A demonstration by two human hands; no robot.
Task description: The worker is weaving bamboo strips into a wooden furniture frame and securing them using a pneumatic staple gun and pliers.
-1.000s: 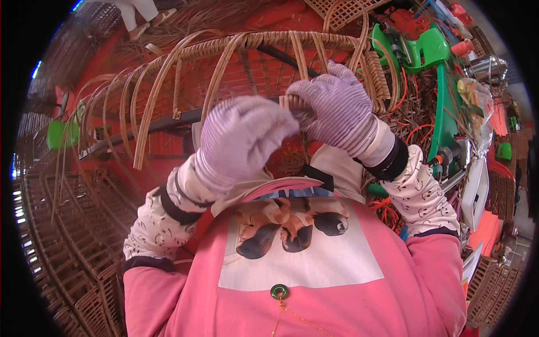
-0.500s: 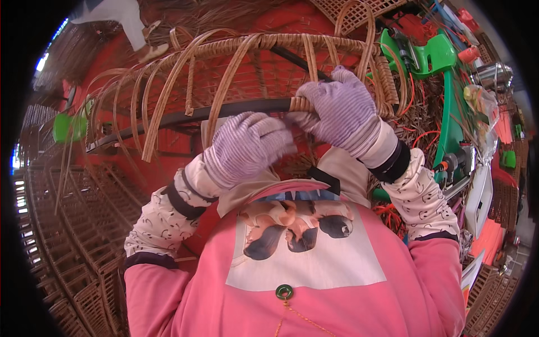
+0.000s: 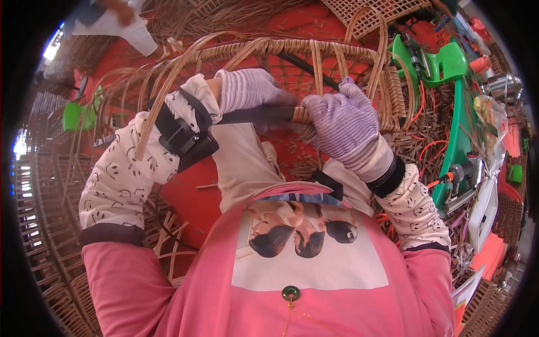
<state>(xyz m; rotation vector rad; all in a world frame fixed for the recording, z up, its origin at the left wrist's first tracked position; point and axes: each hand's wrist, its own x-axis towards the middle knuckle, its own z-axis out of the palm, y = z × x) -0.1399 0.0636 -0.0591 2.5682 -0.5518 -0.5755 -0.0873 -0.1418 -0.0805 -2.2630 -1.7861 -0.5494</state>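
Observation:
A woven wicker frame [image 3: 281,46] with an open lattice and long loose looping strands lies across my lap. Along its near side runs a flat black bar [image 3: 236,116], with a short length of brown wicker strip [image 3: 301,114] wound around it. My right hand [image 3: 345,121], in a striped lavender glove, is closed around the bar at the end of that winding. My left hand [image 3: 247,90], gloved the same way, reaches over the bar from the left, its forearm crossing the strands. Motion blurs its fingertips, and whether they hold a strand is hidden.
On the right stand a green plastic chair [image 3: 443,62] with a power tool on it and a curved green edge [image 3: 452,146]. Cut wicker scraps [image 3: 435,121] and orange cord litter the red floor. Woven panels [image 3: 62,191] stand at left, near a green seat [image 3: 78,115]. Another person [image 3: 120,25] is at upper left.
My left hand has moved up and over to the far side of the black bar, its elbow swinging outward. My right hand keeps its grip. The person at upper left has shifted.

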